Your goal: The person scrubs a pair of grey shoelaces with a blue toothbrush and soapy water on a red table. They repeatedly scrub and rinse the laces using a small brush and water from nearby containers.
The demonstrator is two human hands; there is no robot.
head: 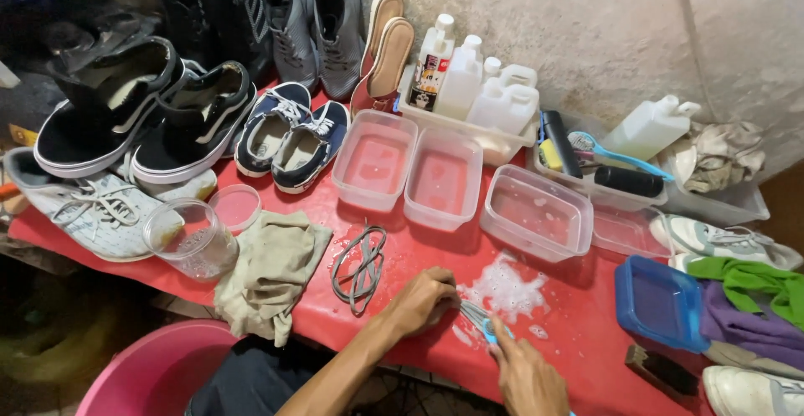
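My left hand (421,300) rests on the red table (578,332), fingers pressing down a grey shoelace (471,313) that stretches to the right. My right hand (526,372) grips a small blue-handled brush (487,329) against that lace, next to a patch of white foam (504,288). Another coiled grey shoelace (360,267) lies just left of my left hand.
Three clear tubs with water (375,158) (443,178) (537,213) stand behind. Pairs of shoes (289,136) crowd the back left, white bottles (469,81) at the wall. A beige cloth (268,274), clear jar (184,238), blue lid (657,300), pink bucket (155,374).
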